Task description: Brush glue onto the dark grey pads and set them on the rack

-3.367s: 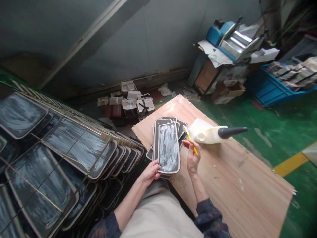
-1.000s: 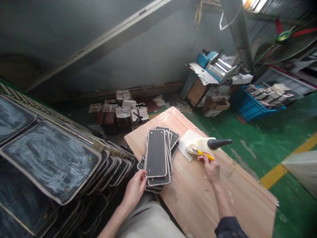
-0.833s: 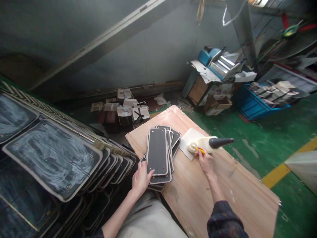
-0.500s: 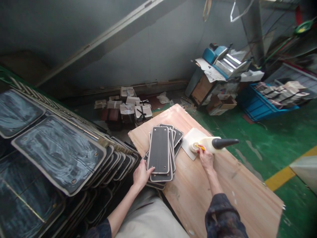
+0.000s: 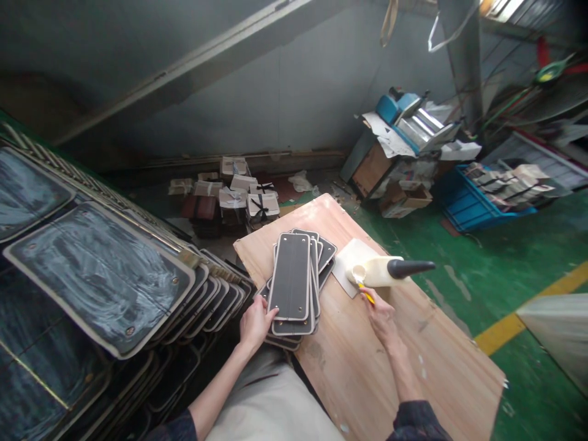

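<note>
My left hand (image 5: pixel 255 323) grips the lower left corner of the top black panel (image 5: pixel 290 278), its thumb on the surface. That panel has a pale edge and small metal rivets near its corners. It lies on a fanned stack of similar panels (image 5: pixel 326 253). My right hand (image 5: pixel 379 313) is closed round a yellow-handled brush (image 5: pixel 368 296), whose tip is at a small cup (image 5: pixel 359 271) of whitish paste. The cup stands on a white sheet (image 5: pixel 344 262). Beside it is a cream bottle (image 5: pixel 379 271) with a black cone-shaped nozzle (image 5: pixel 410 267).
Below my hands lies a plywood board (image 5: pixel 404 349). To the left, large black panels (image 5: pixel 105 275) smeared with white are layered on a rack. Bundled pieces (image 5: pixel 263 205) sit on the floor ahead. A blue roller machine (image 5: pixel 413 119) and a blue crate (image 5: pixel 478 211) stand at right.
My right hand has drawn the brush back from over the cup toward its near rim, uncovering the opening. My left hand still holds the top panel. The whole view has shifted slightly.
</note>
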Demonstrator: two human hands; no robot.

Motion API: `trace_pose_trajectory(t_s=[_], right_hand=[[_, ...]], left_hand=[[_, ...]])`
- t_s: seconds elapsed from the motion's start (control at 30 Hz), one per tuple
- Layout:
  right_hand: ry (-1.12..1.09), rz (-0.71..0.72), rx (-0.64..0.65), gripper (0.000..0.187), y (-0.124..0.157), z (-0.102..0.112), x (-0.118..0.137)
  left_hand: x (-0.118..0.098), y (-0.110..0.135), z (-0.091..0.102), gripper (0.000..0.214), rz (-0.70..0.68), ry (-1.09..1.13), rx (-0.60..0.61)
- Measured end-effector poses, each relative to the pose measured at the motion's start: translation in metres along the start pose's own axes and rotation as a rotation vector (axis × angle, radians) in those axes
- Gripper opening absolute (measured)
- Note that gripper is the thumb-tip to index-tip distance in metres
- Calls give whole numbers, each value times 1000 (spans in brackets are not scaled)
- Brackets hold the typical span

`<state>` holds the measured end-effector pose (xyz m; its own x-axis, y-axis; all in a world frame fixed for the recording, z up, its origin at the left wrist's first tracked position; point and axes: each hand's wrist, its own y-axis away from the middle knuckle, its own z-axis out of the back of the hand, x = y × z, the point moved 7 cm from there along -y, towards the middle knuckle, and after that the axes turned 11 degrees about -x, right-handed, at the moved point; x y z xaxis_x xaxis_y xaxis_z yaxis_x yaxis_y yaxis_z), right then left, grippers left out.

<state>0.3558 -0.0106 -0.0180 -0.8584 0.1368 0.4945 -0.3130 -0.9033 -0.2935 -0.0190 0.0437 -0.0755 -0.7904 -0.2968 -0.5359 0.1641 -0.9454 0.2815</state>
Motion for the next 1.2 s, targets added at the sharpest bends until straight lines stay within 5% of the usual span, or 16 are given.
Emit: trace_pose_trajectory(t_s=[0.17, 0.37, 0.53, 0.9, 1.2], right_hand=[[-258, -255, -177, 45, -1, 6, -6], [-585, -520, -444, 52, -10, -21, -26], [-653, -595, -563, 47, -4, -35, -34], [-788, -729, -697, 50, 24, -23, -40], [-840, -795, -695, 50, 29, -25, -43]], left_hand=[[6, 2, -21, 29, 201, 503, 165], [-2, 5, -26, 41, 203, 676, 298], [1, 7, -30, 40, 202, 720, 328], [7, 9, -36, 37, 186, 717, 370], [13, 14, -37, 33, 196, 719, 381]])
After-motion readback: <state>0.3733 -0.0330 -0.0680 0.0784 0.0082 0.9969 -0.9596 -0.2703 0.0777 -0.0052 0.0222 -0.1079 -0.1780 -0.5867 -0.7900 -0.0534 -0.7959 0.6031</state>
